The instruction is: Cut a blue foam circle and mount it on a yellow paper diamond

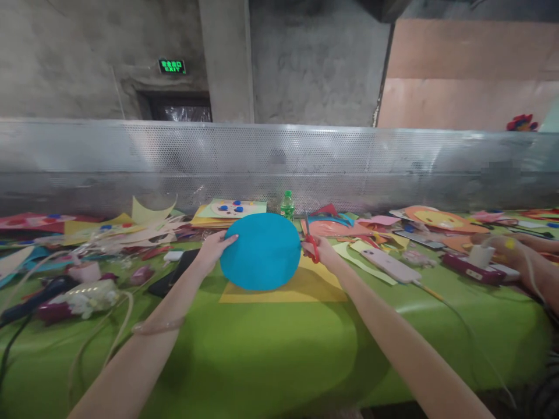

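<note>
A round sheet of blue paper point(261, 253) is held up over the table, its face toward me. My left hand point(213, 249) grips its left edge, thumb in front and fingers behind. In my right hand point(322, 254) is a pair of red-handled scissors point(311, 243), blades pointing up, just beside the disc's right edge. Whether the right fingertips also touch the paper is hard to make out. Below the disc, a yellow sheet point(283, 291) lies flat on the green table cover point(271, 349).
Behind the disc stand a green bottle point(287, 205) and a stack of paper point(231, 210). At right lie a phone point(390, 266) with a cable and a power strip point(471, 269), near another person's arm point(539, 262). A glue gun point(39, 297) and cables lie left. A perforated metal barrier point(279, 157) backs the table.
</note>
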Tool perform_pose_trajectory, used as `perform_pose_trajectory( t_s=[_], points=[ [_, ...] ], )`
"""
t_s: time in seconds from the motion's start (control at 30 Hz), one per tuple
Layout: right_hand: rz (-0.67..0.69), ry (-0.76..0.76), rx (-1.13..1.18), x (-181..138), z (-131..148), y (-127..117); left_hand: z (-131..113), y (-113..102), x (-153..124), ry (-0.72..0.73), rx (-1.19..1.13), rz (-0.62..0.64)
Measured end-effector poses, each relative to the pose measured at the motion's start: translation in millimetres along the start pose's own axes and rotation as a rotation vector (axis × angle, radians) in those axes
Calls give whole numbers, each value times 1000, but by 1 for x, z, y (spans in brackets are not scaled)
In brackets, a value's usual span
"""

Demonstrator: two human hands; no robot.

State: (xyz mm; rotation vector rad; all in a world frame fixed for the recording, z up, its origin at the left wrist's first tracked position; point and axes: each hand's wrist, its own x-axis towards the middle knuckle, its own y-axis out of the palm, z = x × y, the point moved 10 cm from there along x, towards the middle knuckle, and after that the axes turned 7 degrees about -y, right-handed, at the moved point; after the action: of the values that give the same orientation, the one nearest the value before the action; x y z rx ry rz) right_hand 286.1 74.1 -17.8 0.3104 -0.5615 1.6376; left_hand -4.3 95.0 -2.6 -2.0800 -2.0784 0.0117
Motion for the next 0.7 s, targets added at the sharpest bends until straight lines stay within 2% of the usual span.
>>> perform_pose_trajectory(
  t_s=[0.2, 0.7],
  points=[
    [-20, 19, -151, 2, -10, -6, -1, -9, 1, 2, -34, -85],
    [83, 39, -218, -1, -10, 6, 1, -6, 3, 6, -12, -51]
  ],
)
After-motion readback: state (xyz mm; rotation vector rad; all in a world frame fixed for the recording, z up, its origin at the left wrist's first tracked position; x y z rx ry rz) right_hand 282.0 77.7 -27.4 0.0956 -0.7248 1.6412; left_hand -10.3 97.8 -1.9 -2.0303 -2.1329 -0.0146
